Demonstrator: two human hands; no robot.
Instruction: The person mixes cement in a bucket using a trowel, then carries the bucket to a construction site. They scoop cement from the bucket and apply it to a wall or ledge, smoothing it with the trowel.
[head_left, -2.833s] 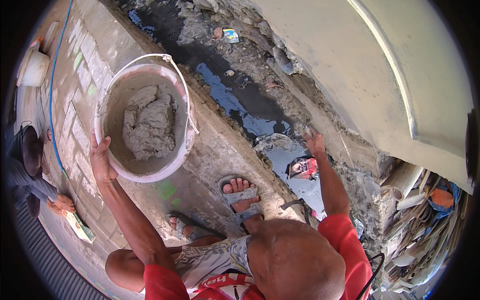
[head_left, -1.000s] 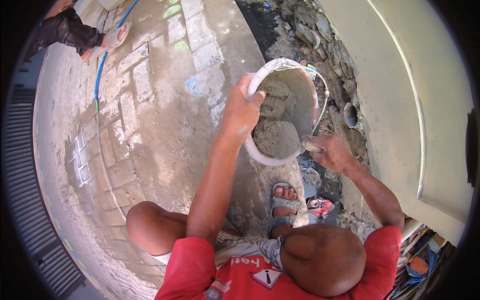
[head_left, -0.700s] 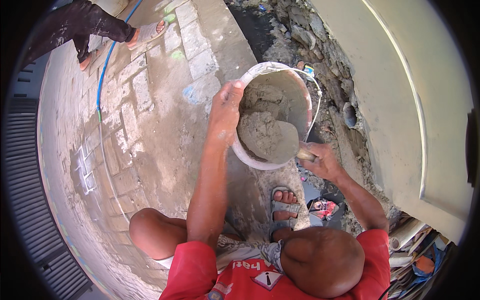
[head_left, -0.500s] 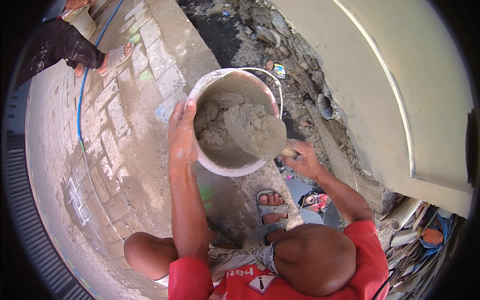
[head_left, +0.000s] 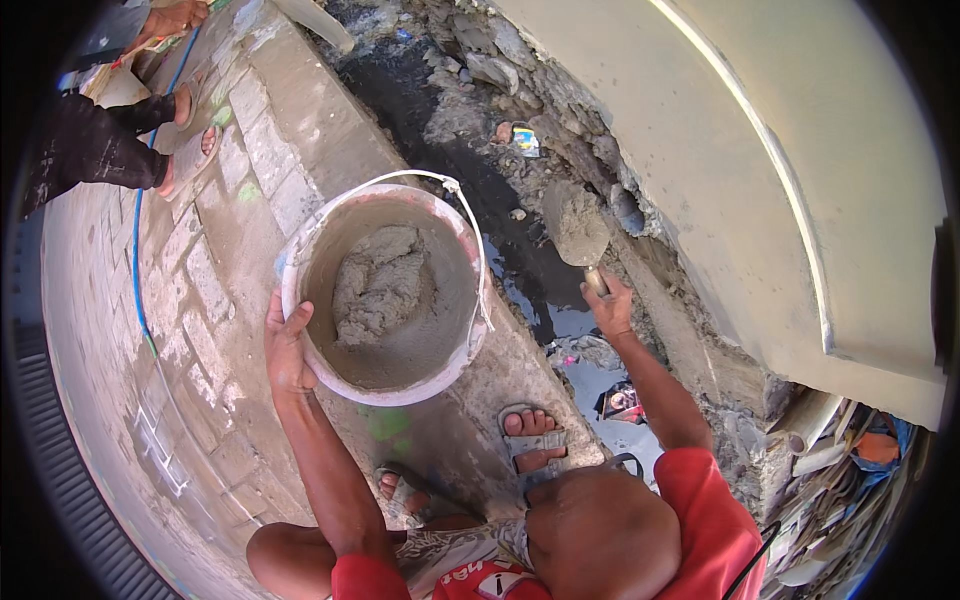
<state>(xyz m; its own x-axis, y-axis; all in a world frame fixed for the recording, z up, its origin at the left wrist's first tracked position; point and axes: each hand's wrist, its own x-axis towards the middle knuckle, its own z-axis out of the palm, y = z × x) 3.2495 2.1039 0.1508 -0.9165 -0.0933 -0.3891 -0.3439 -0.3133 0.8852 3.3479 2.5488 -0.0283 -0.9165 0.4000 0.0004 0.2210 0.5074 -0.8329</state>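
Observation:
My left hand (head_left: 289, 345) grips the left rim of a whitish plastic bucket (head_left: 385, 392), thumb over the edge. Grey wet mortar (head_left: 385, 285) lies in a heap inside it, and more is smeared on the inner wall. The bucket's white wire handle (head_left: 468, 210) leans over the far right rim. Out to the right, over the drain, my right hand (head_left: 610, 303) is closed round the wooden handle of a trowel (head_left: 578, 225). Mortar covers the trowel's blade, which is close to the broken stone base of the wall; whether they touch, I cannot tell.
A drain with dark water (head_left: 520, 265) runs between the paved ledge and the rough stone footing (head_left: 600, 150) under a plastered wall (head_left: 680, 130). A blue hose (head_left: 137, 240) crosses the paving. Another person's sandalled feet (head_left: 190, 155) are at upper left. Scrap pieces (head_left: 830, 500) lie lower right.
The loaded trowel has moved from above the bucket out to the right, toward the wall's base. The bucket has shifted left and nearer, my left hand still on its rim.

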